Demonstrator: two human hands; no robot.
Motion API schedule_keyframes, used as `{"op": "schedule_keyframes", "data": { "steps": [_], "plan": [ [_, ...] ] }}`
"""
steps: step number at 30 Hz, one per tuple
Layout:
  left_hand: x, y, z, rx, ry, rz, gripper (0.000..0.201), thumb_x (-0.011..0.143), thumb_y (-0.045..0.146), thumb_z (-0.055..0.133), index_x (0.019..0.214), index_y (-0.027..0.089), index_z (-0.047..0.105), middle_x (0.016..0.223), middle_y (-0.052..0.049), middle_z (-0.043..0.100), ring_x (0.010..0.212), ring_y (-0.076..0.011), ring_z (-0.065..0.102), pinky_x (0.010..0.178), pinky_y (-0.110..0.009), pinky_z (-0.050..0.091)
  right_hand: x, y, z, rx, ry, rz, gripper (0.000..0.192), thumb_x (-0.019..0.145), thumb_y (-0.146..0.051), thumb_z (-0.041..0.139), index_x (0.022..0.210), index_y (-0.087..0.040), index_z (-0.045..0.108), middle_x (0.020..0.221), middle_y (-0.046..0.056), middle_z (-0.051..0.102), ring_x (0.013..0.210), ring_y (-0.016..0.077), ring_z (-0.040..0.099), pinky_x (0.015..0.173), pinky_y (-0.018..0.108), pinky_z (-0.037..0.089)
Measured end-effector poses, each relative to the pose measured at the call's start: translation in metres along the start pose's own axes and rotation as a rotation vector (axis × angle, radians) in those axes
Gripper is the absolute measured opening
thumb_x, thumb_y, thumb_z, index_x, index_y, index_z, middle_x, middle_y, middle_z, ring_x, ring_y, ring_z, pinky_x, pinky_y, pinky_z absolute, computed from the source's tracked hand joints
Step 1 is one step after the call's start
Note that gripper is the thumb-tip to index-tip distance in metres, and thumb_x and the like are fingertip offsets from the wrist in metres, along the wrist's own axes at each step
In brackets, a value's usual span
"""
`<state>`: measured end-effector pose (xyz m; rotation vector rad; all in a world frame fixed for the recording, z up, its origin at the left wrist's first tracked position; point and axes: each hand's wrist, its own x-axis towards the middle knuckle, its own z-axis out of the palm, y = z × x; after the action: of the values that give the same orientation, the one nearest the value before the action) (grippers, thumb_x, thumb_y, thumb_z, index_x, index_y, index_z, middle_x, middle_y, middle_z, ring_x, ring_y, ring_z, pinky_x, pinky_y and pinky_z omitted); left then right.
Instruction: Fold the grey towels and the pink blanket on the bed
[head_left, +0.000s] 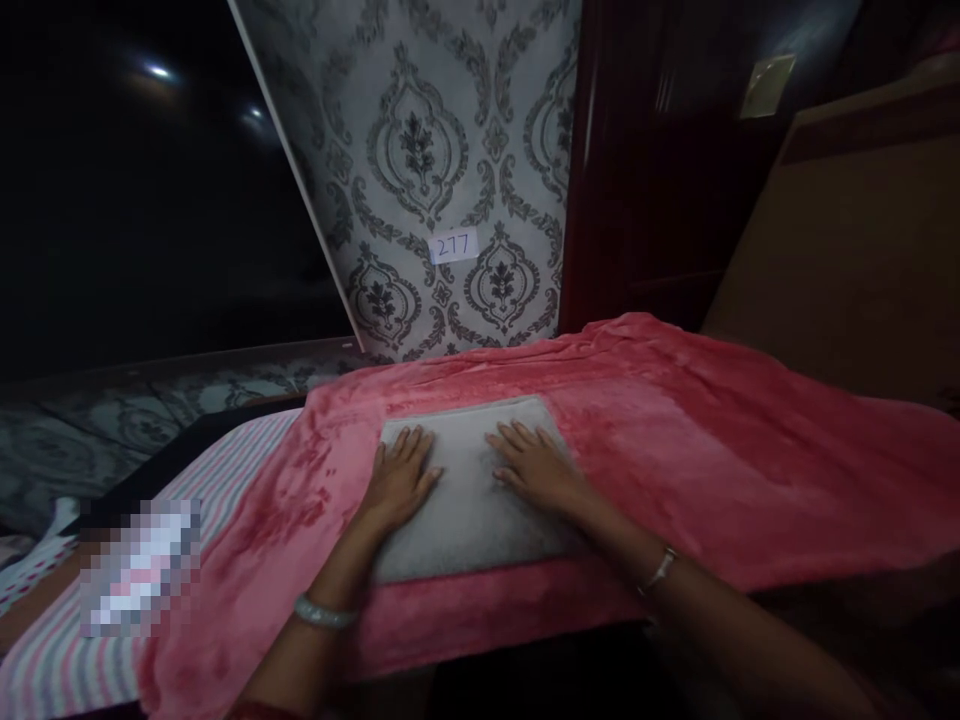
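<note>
Pink blanket [675, 450] bears a grey towel [465, 500]; left hand [397, 480] and right hand [536, 465] press it, fingers flat, grasping nothing.

A single head-worn camera looks forward and steeply down from just above the person's own forearms, close over the near edge of a surface draped in a pink blanket [675, 450]. The left hand [397, 480] and right hand [536, 465] sit near the centre of the frame, flat on a grey towel [469, 500], well within arm's reach of the lens. The view faces a patterned wallpaper wall [427, 150] bearing a small label marked 277 [453, 246], with a dark wooden door [645, 180] to its right. The horizon tilts, and the wide lens bends the frame's edges. No second view shares the scene.
</note>
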<state>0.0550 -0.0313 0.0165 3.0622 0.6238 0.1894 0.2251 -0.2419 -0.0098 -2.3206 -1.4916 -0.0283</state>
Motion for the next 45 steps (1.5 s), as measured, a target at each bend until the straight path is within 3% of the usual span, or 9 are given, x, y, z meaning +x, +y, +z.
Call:
{"op": "schedule_keyframes", "data": {
  "steps": [3, 11, 16, 20, 23, 27, 32, 37, 45],
  "plan": [
    [0.010, -0.006, 0.011, 0.004, -0.050, -0.080, 0.062, 0.098, 0.046, 0.033, 0.155, 0.019, 0.031, 0.163, -0.013, 0.022, 0.152, -0.0270, 0.017, 0.119, -0.058, 0.020, 0.008, 0.002, 0.007, -0.020, -0.056, -0.003, 0.058, 0.100, -0.047, 0.040, 0.154, -0.028, 0.035, 0.162, 0.004, 0.022, 0.150, 0.0283, 0.014, 0.119, 0.057, 0.016],
    [0.006, -0.017, 0.022, -0.016, 0.049, -0.295, 0.064, 0.098, 0.044, 0.032, 0.152, 0.010, 0.035, 0.162, -0.021, 0.022, 0.149, -0.0351, 0.024, 0.115, -0.055, 0.029, 0.014, 0.032, 0.013, -0.006, -0.011, 0.214, 0.065, 0.097, -0.045, 0.042, 0.155, -0.018, 0.032, 0.162, 0.009, 0.020, 0.150, 0.0288, 0.017, 0.118, 0.057, 0.019],
    [0.004, -0.023, 0.026, -0.052, 0.180, -0.325, 0.055, 0.098, 0.036, 0.034, 0.146, 0.010, 0.045, 0.153, -0.023, 0.040, 0.139, -0.0318, 0.042, 0.111, -0.048, 0.037, 0.020, 0.058, 0.030, 0.110, 0.210, 0.335, 0.067, 0.089, -0.042, 0.051, 0.150, -0.012, 0.042, 0.158, 0.016, 0.029, 0.144, 0.0353, 0.031, 0.113, 0.056, 0.031],
    [0.003, -0.034, 0.030, -0.182, 0.283, -0.353, 0.051, 0.094, 0.032, 0.042, 0.141, 0.012, 0.050, 0.137, -0.018, 0.058, 0.128, -0.0305, 0.053, 0.107, -0.047, 0.042, 0.018, 0.071, 0.041, 0.265, 0.420, 0.377, 0.064, 0.084, -0.034, 0.053, 0.143, -0.010, 0.050, 0.141, 0.018, 0.053, 0.131, 0.0317, 0.049, 0.111, 0.048, 0.037],
    [0.005, -0.043, 0.035, -0.386, 0.345, -0.462, 0.057, 0.089, 0.033, 0.051, 0.140, 0.007, 0.049, 0.132, -0.021, 0.060, 0.124, -0.0291, 0.057, 0.106, -0.042, 0.043, 0.016, 0.074, 0.040, 0.393, 0.458, 0.453, 0.060, 0.083, -0.031, 0.051, 0.138, -0.007, 0.053, 0.133, 0.017, 0.060, 0.123, 0.0288, 0.056, 0.109, 0.043, 0.040],
    [0.010, -0.055, 0.034, -0.694, 0.349, -0.609, 0.059, 0.082, 0.034, 0.062, 0.136, 0.010, 0.052, 0.133, -0.019, 0.062, 0.124, -0.0278, 0.058, 0.101, -0.036, 0.046, 0.016, 0.077, 0.033, 0.541, 0.401, 0.573, 0.062, 0.082, -0.033, 0.056, 0.136, -0.003, 0.055, 0.135, 0.021, 0.057, 0.126, 0.0318, 0.054, 0.109, 0.042, 0.039],
    [0.022, -0.069, 0.022, -0.882, 0.262, -0.679, 0.039, 0.069, 0.039, 0.075, 0.098, 0.013, 0.070, 0.094, -0.013, 0.076, 0.093, -0.0282, 0.070, 0.075, -0.032, 0.053, 0.022, 0.088, 0.022, 0.691, 0.334, 0.607, 0.047, 0.081, -0.037, 0.060, 0.120, -0.012, 0.067, 0.122, 0.015, 0.067, 0.116, 0.0295, 0.061, 0.101, 0.039, 0.045],
    [0.029, -0.074, 0.012, -1.054, 0.126, -0.688, 0.041, 0.056, 0.048, 0.081, 0.069, 0.012, 0.068, 0.064, -0.011, 0.071, 0.062, -0.0262, 0.068, 0.055, -0.031, 0.048, 0.026, 0.094, 0.014, 0.860, 0.241, 0.611, 0.029, 0.078, -0.039, 0.065, 0.091, -0.015, 0.072, 0.095, 0.009, 0.074, 0.092, 0.0249, 0.067, 0.079, 0.031, 0.052],
    [0.024, -0.059, -0.010, -1.329, -0.020, -0.640, 0.039, 0.047, 0.041, 0.087, 0.062, 0.011, 0.067, 0.061, -0.013, 0.070, 0.054, -0.0253, 0.066, 0.055, -0.036, 0.053, 0.030, 0.077, -0.014, 1.106, 0.048, 0.569, 0.020, 0.065, -0.034, 0.075, 0.063, -0.018, 0.063, 0.061, 0.007, 0.067, 0.055, 0.0200, 0.060, 0.054, 0.029, 0.047]
  ]
}}
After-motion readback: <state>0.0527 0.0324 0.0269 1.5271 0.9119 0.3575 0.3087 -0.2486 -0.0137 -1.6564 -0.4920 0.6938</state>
